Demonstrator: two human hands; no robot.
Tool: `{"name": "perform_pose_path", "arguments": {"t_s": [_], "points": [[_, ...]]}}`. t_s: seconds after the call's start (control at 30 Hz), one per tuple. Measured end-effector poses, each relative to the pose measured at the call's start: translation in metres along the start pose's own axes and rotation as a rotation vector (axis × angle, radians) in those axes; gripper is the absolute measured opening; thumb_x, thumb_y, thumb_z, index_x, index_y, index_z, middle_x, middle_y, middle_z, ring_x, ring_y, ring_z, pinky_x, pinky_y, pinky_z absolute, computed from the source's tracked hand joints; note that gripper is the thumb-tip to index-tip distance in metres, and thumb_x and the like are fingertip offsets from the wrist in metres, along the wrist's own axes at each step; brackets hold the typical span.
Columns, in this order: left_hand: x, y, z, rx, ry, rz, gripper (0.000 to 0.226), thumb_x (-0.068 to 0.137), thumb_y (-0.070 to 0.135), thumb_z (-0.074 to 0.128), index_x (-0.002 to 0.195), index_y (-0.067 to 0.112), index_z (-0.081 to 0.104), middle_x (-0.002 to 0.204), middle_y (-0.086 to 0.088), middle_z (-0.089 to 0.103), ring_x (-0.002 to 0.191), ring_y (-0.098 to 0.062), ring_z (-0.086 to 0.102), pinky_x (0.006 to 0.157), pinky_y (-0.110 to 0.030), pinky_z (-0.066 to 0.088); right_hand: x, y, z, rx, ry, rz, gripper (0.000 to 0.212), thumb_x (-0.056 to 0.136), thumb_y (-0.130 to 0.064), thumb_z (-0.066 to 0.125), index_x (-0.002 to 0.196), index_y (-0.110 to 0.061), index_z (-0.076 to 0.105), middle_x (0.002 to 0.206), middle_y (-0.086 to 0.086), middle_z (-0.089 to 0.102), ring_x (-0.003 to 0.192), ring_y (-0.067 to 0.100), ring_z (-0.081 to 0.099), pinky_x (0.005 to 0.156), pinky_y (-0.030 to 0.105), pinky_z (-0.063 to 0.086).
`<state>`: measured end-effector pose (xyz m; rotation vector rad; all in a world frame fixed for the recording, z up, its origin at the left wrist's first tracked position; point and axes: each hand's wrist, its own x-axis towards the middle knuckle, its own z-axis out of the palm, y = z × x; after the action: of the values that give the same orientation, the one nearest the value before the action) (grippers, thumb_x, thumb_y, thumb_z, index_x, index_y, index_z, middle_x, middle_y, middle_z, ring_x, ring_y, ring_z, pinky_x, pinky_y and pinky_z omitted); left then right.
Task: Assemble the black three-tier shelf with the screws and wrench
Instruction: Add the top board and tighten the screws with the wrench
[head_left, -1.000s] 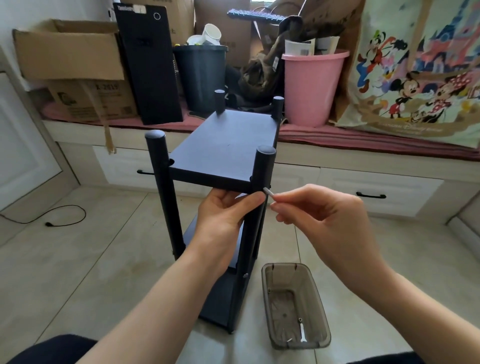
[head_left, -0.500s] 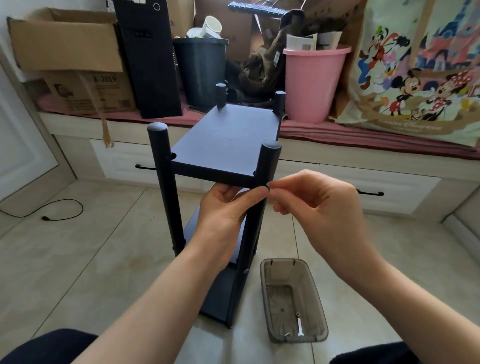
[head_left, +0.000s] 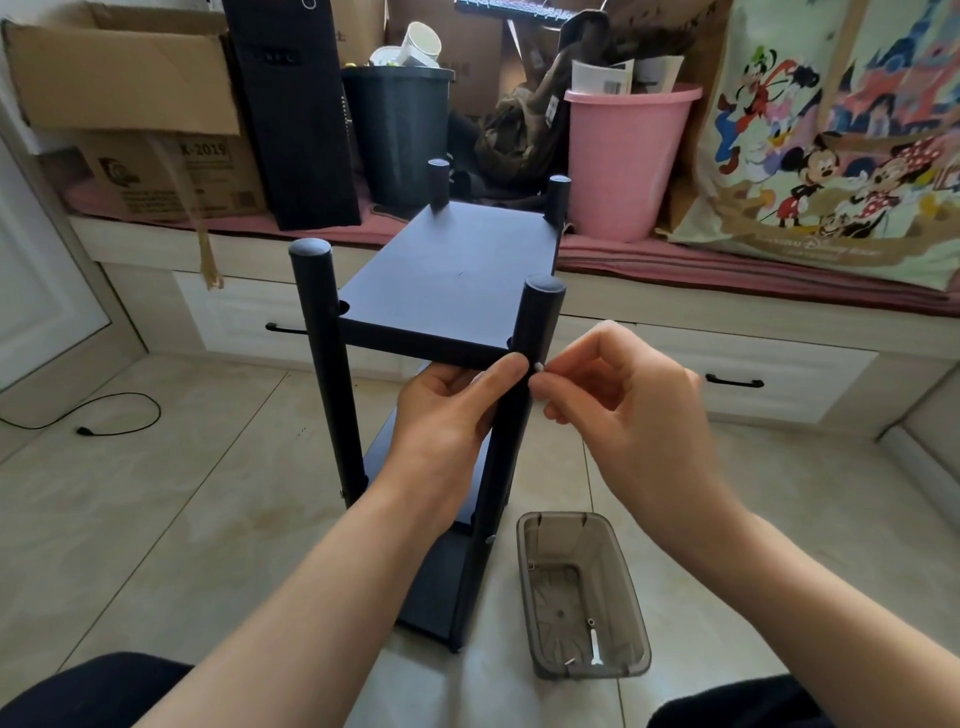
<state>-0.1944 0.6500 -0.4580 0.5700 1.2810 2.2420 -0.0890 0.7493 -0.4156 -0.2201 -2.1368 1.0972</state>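
Right hand (head_left: 623, 410) has brought its pinched screw (head_left: 538, 366) against the post (head_left: 519, 395), which left hand (head_left: 447, 415) still grips.

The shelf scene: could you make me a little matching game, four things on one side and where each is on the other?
Things:
1. screw
2. left hand
3. clear plastic tray
4. pink bucket

Places:
A. on the window bench behind the shelf
B. on the floor tiles, right of the shelf
C. pinched by the right hand at the near right post
D. holding the top board's near edge

Pairs: 1-C, 2-D, 3-B, 4-A
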Motion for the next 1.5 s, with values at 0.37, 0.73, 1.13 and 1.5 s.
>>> {"name": "perform_pose_path", "arguments": {"t_s": [0.37, 0.73, 1.13, 1.5], "points": [[-0.0008, -0.001, -0.0005, 0.013, -0.006, 0.006, 0.053, 0.068, 0.039, 0.077, 0.109, 0.007, 0.072, 0.104, -0.012, 0.076, 0.102, -0.024, 0.073, 0.091, -0.031, 0.058, 0.0022, -0.0015, 0.0006, 0.072, -0.02, 0.036, 0.019, 0.088, -0.013, 0.072, 0.078, -0.023, 0.059, 0.07, -0.003, 0.072, 0.064, 0.011, 0.067, 0.058, 0.02, 0.05], [-0.002, -0.0005, 0.002, -0.054, -0.022, 0.002, 0.045, 0.074, 0.027, 0.073, 0.112, 0.005, 0.071, 0.107, -0.01, 0.077, 0.105, -0.022, 0.073, 0.091, -0.028, 0.057, -0.0007, -0.0034, -0.0022, -0.432, -0.037, -0.352, 0.007, 0.091, -0.002, 0.067, 0.089, 0.0, 0.061, 0.073, 0.007, 0.063, 0.062, 0.02, 0.057, 0.06, 0.028, 0.047], [-0.0008, -0.0004, 0.0019, -0.077, -0.022, 0.005, 0.042, 0.075, 0.027, 0.074, 0.111, 0.004, 0.071, 0.107, -0.012, 0.076, 0.102, -0.022, 0.073, 0.087, -0.026, 0.057, -0.0023, -0.0045, -0.0028, -0.29, -0.031, -0.22, 0.009, 0.091, -0.007, 0.069, 0.089, -0.005, 0.06, 0.072, -0.002, 0.064, 0.071, 0.013, 0.059, 0.064, 0.025, 0.047], [-0.0009, 0.0013, 0.0009, -0.073, -0.04, -0.003, 0.043, 0.078, 0.028, 0.071, 0.114, 0.005, 0.07, 0.112, -0.011, 0.075, 0.108, -0.021, 0.071, 0.088, -0.025, 0.056, 0.0004, -0.0065, -0.0013, -0.309, -0.003, -0.236, 0.01, 0.09, -0.007, 0.07, 0.087, -0.006, 0.06, 0.072, -0.002, 0.064, 0.072, 0.012, 0.06, 0.064, 0.022, 0.047]]}}
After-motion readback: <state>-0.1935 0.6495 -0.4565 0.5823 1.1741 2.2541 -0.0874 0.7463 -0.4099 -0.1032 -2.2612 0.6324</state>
